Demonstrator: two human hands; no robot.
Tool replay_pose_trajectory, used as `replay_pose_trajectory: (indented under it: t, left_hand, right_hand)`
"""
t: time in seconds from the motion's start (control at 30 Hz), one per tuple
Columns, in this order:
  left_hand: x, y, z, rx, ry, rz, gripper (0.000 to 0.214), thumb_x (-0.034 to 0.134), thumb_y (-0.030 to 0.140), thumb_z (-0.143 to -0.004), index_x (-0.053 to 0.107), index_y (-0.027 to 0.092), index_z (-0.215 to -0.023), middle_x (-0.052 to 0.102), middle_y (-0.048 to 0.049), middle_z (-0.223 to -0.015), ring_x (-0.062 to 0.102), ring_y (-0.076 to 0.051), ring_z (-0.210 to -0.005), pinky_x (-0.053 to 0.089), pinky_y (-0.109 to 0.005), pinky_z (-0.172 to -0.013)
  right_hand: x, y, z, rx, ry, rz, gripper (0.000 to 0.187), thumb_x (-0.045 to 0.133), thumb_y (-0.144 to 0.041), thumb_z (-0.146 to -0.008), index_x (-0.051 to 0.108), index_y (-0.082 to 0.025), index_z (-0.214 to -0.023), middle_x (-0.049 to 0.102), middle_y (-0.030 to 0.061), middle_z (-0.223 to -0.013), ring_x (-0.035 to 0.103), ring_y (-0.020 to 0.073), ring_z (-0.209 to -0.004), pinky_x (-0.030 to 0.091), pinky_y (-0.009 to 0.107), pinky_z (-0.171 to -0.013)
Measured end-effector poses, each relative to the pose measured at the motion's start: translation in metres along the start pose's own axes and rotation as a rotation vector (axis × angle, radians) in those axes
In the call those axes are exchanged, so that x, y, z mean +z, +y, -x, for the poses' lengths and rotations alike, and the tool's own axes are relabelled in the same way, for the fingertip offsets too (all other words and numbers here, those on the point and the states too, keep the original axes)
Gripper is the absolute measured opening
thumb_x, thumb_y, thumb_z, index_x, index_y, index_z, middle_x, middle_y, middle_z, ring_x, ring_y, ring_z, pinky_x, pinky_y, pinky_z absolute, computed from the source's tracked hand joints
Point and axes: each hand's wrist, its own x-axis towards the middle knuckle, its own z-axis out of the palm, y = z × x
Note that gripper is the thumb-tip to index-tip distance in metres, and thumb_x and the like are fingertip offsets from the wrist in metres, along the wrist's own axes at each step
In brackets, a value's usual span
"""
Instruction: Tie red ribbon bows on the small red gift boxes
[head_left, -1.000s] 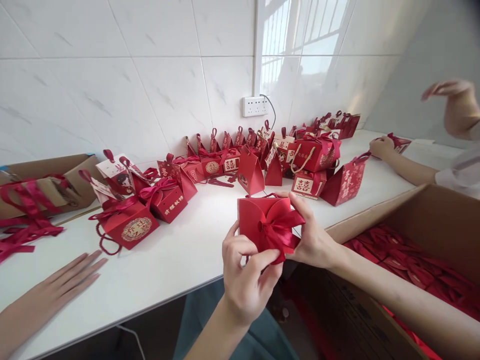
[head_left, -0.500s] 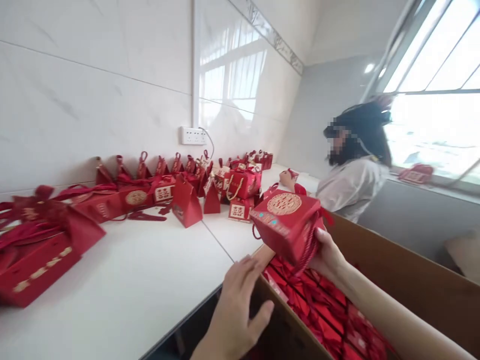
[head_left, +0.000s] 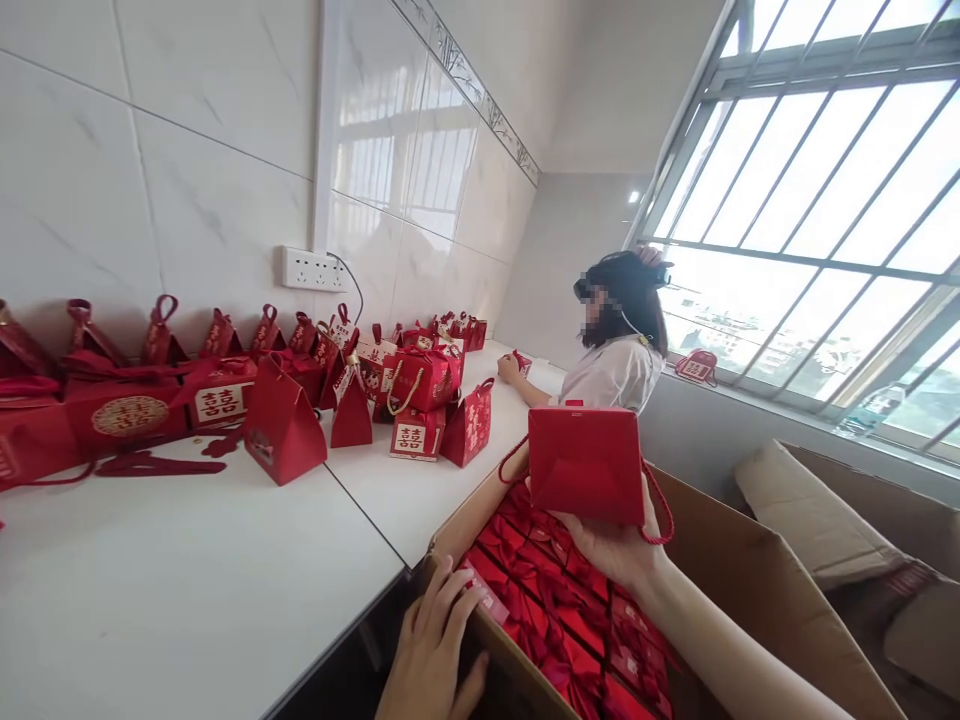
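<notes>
My right hand grips a red gift box with a red cord handle, holding it over an open cardboard carton. Rows of red gift boxes fill that carton. My left hand rests on the carton's near corner, fingers stretched out and touching the edge and one packed box. Nothing is in it.
Many red gift boxes and bags stand along the tiled wall on the white counter. Another person sits at the counter's far end by the barred window. A wall socket is above the boxes. A cushion lies to the right.
My view swung right toward the window. My right hand carried the red box from the counter out over the carton, and my left hand let go and dropped onto the carton's corner.
</notes>
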Motion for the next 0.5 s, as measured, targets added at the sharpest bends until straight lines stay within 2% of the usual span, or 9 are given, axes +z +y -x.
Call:
replay_pose_trajectory:
  t: [0.1, 0.17, 0.3, 0.37, 0.43, 0.5]
  left_hand:
    - [-0.002, 0.003, -0.002, -0.017, -0.008, 0.009, 0.048, 0.047, 0.013, -0.077, 0.045, 0.025, -0.124, 0.056, -0.0062, -0.127, 0.044, -0.024, -0.126, 0.052, -0.037, -0.087]
    - [-0.006, 0.007, -0.003, -0.049, -0.043, 0.028, 0.047, 0.046, 0.013, -0.079, 0.044, 0.025, -0.124, 0.054, -0.0068, -0.129, 0.041, -0.024, -0.129, 0.05, -0.039, -0.09]
    - [-0.013, 0.013, -0.005, -0.096, -0.127, 0.097, 0.044, 0.046, 0.015, -0.082, 0.042, 0.023, -0.125, 0.05, -0.0099, -0.131, 0.034, -0.025, -0.133, 0.044, -0.042, -0.097]
    - [-0.015, 0.014, -0.006, -0.104, -0.143, 0.128, 0.043, 0.047, 0.016, -0.083, 0.041, 0.022, -0.125, 0.05, -0.0111, -0.131, 0.032, -0.026, -0.134, 0.043, -0.043, -0.097]
    - [-0.016, 0.014, -0.008, -0.109, -0.153, 0.149, 0.042, 0.046, 0.017, -0.084, 0.04, 0.022, -0.125, 0.049, -0.0113, -0.132, 0.031, -0.027, -0.134, 0.042, -0.044, -0.097]
    - [-0.017, 0.014, -0.009, -0.105, -0.16, 0.156, 0.041, 0.046, 0.018, -0.084, 0.039, 0.023, -0.125, 0.049, -0.011, -0.131, 0.031, -0.027, -0.134, 0.043, -0.043, -0.096]
  right_hand:
    - [-0.007, -0.002, 0.004, 0.013, 0.058, -0.021, 0.057, 0.015, -0.053, -0.09, 0.061, -0.027, -0.113, 0.072, 0.0031, -0.098, 0.066, 0.0224, -0.095, 0.054, 0.045, -0.081]
    - [-0.017, -0.003, 0.009, 0.003, 0.099, 0.054, 0.053, 0.02, -0.053, -0.09, 0.061, -0.026, -0.112, 0.072, 0.0032, -0.096, 0.067, 0.0241, -0.092, 0.055, 0.047, -0.081]
    - [-0.048, -0.006, 0.03, -0.068, 0.205, 0.284, 0.046, 0.036, -0.054, -0.085, 0.058, -0.026, -0.115, 0.072, 0.0058, -0.094, 0.066, 0.0288, -0.093, 0.052, 0.05, -0.086]
    - [-0.066, -0.009, 0.043, -0.048, 0.278, 0.397, 0.042, 0.048, -0.051, -0.082, 0.054, -0.028, -0.116, 0.07, 0.0055, -0.097, 0.066, 0.0289, -0.093, 0.052, 0.05, -0.086]
    - [-0.083, -0.011, 0.055, -0.002, 0.364, 0.52, 0.047, 0.059, -0.044, -0.077, 0.048, -0.03, -0.12, 0.066, 0.0045, -0.108, 0.064, 0.0277, -0.096, 0.052, 0.049, -0.087]
    - [-0.102, -0.011, 0.065, 0.036, 0.442, 0.639, 0.063, 0.068, -0.042, -0.069, 0.042, -0.031, -0.125, 0.059, 0.0049, -0.119, 0.059, 0.0273, -0.106, 0.048, 0.048, -0.092]
